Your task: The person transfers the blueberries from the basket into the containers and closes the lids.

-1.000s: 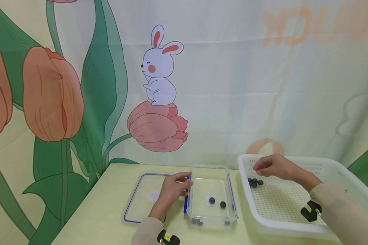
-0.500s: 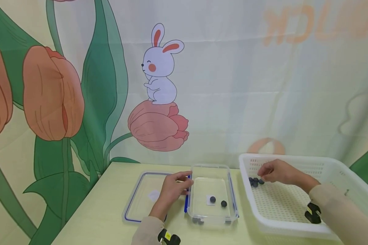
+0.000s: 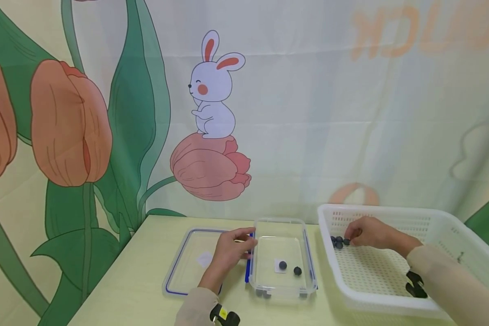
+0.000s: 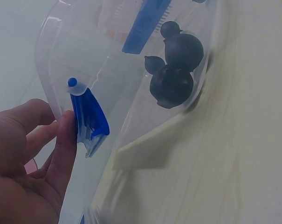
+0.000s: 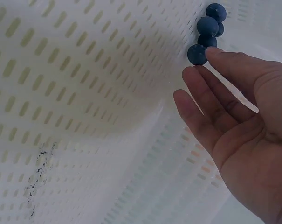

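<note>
On the table, a clear plastic container (image 3: 281,253) has blue side latches (image 4: 92,119) and several blueberries (image 4: 171,86) inside. My left hand (image 3: 230,251) holds its left wall near the rim, one fingertip against a latch. Inside the white basket (image 3: 336,280), my right hand (image 3: 372,233) reaches into the far left corner. Its thumb and fingertips pinch a blueberry (image 5: 197,54) at the end of a small cluster of blueberries (image 5: 208,26). That blueberry still sits against the others.
A clear lid (image 3: 179,271) with a blue seal lies left of the container, partly behind my left hand. The basket's raised rim stands between the container and my right forearm. A printed curtain (image 3: 285,136) hangs behind the table (image 3: 122,271).
My right hand has come down toward the basket's floor, and its fingertips have met the blueberry at the cluster's edge. The left hand has kept its place on the container.
</note>
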Tool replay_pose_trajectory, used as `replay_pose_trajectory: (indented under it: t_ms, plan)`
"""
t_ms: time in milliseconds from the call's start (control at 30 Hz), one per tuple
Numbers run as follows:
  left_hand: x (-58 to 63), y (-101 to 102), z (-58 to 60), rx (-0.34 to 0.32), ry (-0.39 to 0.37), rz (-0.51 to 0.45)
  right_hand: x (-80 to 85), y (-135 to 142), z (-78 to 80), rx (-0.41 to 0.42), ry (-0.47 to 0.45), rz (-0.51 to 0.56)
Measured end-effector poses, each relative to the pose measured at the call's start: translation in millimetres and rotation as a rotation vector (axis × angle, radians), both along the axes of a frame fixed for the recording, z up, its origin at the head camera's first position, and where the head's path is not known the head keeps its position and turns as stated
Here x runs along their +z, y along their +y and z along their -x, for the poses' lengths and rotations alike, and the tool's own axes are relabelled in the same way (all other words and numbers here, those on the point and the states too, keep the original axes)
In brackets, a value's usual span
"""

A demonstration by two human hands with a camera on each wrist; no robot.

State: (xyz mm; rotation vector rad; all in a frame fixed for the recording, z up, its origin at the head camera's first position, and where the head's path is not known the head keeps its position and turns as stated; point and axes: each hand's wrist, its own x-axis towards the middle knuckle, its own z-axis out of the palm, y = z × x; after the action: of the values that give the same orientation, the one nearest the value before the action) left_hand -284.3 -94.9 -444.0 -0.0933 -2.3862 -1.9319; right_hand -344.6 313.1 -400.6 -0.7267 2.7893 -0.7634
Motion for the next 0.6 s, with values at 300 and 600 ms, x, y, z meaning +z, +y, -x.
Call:
replay_pose_trajectory:
  t_ms: [300, 600]
  plan:
    - [-0.4, 0.2, 0.8, -0.004, 0.006, -0.011, -0.1, -2.9, 2.0, 0.017, 0.045, -0.044]
    - [2.0, -0.1, -0.8, -0.011, 0.008, -0.013, -3.1, -5.3, -0.9, 0.026, 0.085, -0.072]
